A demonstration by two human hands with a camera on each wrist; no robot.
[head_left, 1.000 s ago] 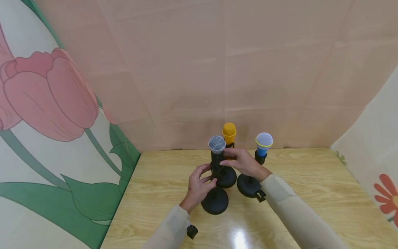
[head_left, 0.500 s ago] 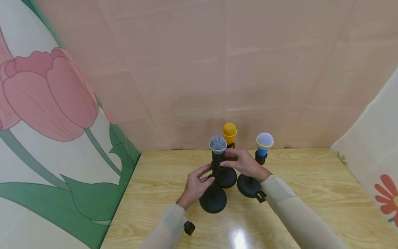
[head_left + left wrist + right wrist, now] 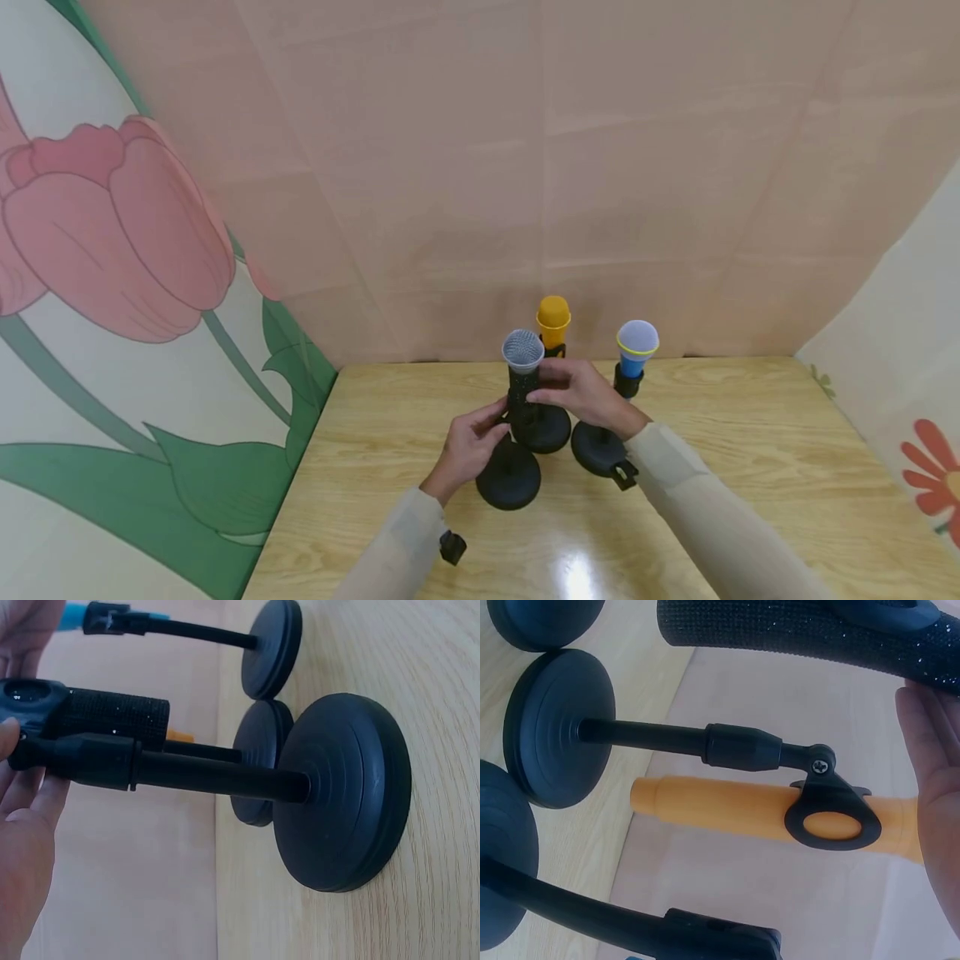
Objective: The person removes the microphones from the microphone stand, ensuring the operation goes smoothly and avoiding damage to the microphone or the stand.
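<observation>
Black microphone (image 3: pixel 522 354) stood head up near frame center, low half, silver head on top, in 2 hands over the worktop (image 3: pixel 360 467). Right hand (image 3: pixel 588 392) came in from lower right: fingers closed to the width of the black handle, pinching it just under the head, thumb toward the camera. Left hand (image 3: pixel 465 450) came in from lower left: fingers curled around the clip (image 3: pixel 49 701) atop the front stand (image 3: pixel 508 479), thumb on the joint per left wrist view, gap down to the clip's thickness. Clip sat against the microphone handle; can't tell how firmly seated. Front stand's round base was on the worktop, just below the 2 hands in head view. Rear stand (image 3: pixel 543 431) was just beyond it, toward upper right, carrying the yellow microphone (image 3: pixel 553 317) in its own clip, partly hidden by the right hand in head view. Right stand (image 3: pixel 597 450) was right of center, near the rear stand, with the blue microphone (image 3: pixel 633 362) on top, pale head, yellow ring. Sleeves were pale. Pink backdrop (image 3: pixel 525 167) filled the upper frame; printed tulip (image 3: pixel 112 233) at left, red flower (image 3: pixel 933 467) at lower right edge.
</observation>
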